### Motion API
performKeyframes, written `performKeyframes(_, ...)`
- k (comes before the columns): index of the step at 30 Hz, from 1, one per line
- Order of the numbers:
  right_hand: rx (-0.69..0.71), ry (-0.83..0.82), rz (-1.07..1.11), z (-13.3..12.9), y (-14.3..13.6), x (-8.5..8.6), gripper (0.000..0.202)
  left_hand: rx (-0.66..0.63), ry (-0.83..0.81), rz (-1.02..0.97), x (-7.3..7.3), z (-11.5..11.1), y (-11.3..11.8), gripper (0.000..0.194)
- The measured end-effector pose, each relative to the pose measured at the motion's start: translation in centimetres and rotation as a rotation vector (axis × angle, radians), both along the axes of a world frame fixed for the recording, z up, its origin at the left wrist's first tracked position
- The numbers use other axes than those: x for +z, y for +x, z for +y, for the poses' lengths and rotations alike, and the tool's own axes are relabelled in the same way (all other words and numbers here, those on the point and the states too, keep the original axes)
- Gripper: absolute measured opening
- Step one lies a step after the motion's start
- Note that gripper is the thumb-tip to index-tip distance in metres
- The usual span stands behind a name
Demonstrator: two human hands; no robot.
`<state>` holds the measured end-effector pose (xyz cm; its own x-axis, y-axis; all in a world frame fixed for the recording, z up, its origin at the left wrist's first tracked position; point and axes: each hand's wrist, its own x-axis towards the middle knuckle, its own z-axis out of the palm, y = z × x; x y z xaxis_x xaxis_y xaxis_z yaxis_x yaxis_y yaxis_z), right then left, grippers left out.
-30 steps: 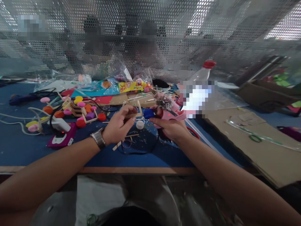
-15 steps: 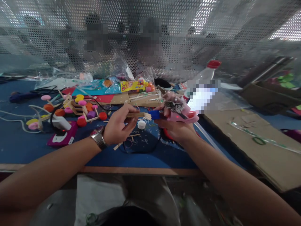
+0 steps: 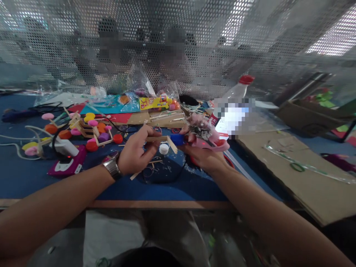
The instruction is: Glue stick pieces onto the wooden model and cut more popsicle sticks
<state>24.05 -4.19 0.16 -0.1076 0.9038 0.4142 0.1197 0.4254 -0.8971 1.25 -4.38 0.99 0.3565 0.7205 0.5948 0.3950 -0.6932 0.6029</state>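
Observation:
Wooden sticks (image 3: 157,139) lie side by side between the thumb and fingers of my left hand (image 3: 139,150). One short stick (image 3: 172,145) slants down across their right end, beside a blue piece (image 3: 177,139). My right hand (image 3: 204,152) is wrapped round a pink glue gun (image 3: 213,144), whose blue front meets the sticks. Fluffy pink and grey material (image 3: 200,124) covers the top of the gun and hides part of my fingers. A white cap (image 3: 164,149) sits on the blue table just below the sticks.
Left of my hands are a purple power socket (image 3: 68,161) with a plug and a stick model (image 3: 90,128) with coloured discs. Behind lie a yellow packet (image 3: 155,102) and a lit phone (image 3: 232,118). A bottle (image 3: 239,89) stands behind it. Cardboard (image 3: 294,170) covers the right side.
The end of one stick has swung downward, away from the other sticks in my left hand. The whole view has shifted slightly, and both hands remain close together.

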Motion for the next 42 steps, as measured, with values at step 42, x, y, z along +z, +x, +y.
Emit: performKeyframes(42,0.016,0.032,-0.04,-0.1,-0.1,0.7,0.035,-0.16,-0.533,-0.383,-0.2,0.3,0.9,0.032)
